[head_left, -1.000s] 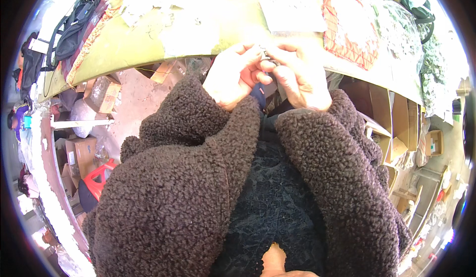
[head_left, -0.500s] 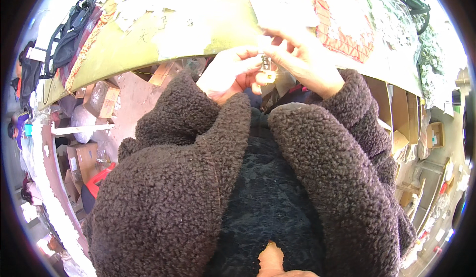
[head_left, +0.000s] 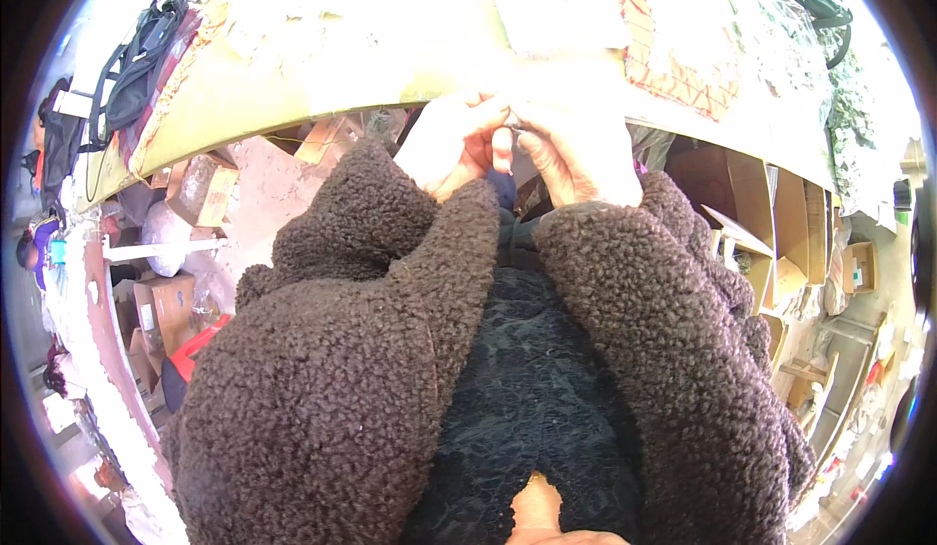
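Just at the near edge of the table (head_left: 342,96), my two hands meet with their fingertips together. The fingers of my left hand (head_left: 444,145) are bent and pinched, thumb against the fingers. My right hand (head_left: 581,150) is also closed, its thumb and fingertips pressed toward the left fingertips. Whatever they hold is hidden between the fingers, and strong glare washes out the hands. Thick brown fleecy sleeves cover both forearms.
On the table lie a black strapped bag (head_left: 137,86) at the left, a pale sheet (head_left: 556,23), and a red-lined cloth (head_left: 678,67) at the right. Cardboard boxes stand below, at the left (head_left: 200,194) and right (head_left: 791,218). A white bar (head_left: 166,249) juts out at the left.
My right hand has moved down and closer to the left, its fingers now folded over the left fingertips. The small metal piece seen between the fingers before is now hidden.
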Demonstrator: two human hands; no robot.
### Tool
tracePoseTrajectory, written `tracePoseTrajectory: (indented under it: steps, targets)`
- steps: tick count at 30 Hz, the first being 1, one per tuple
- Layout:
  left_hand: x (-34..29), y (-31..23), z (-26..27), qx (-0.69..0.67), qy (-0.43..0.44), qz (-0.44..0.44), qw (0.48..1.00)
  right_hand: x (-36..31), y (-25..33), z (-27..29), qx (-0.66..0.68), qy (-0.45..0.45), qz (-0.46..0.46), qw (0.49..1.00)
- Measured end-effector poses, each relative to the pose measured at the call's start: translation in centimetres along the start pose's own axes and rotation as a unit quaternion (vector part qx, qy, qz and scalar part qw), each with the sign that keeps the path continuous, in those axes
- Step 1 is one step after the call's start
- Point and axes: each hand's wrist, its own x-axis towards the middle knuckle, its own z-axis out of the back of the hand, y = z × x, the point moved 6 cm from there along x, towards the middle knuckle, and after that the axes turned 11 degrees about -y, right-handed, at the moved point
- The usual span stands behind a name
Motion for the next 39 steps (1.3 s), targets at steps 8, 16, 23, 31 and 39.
tracePoseTrajectory:
  steps: [8,16,23,31,39]
  targets:
    - [-0.8,-0.9,-0.9,0.192,-0.060,-0.055,0.978,-0.4,-0.8,0.5,-0.118,0.030,0.114,0.986]
    - [-1.6,-0.5,-1.4,0.283,-0.084,-0.115,0.948,-1.6,-3.0,0.1,0.090,-0.005,-0.122,0.988]
    - [-0.3,0.3,-1.1,0.172,-0.060,0.035,0.983,-2.0,-4.7,0.1,0.154,0.010,-0.200,0.968]
    - [0.7,1.3,-1.6,0.092,-0.129,0.085,0.984,2.1,-3.8,10.0,-0.264,-0.093,0.080,0.957]
    - [1.0,1.9,-2.0,0.123,-0.121,0.105,0.979,6.3,-12.1,12.5,-0.372,0.031,0.006,0.928]
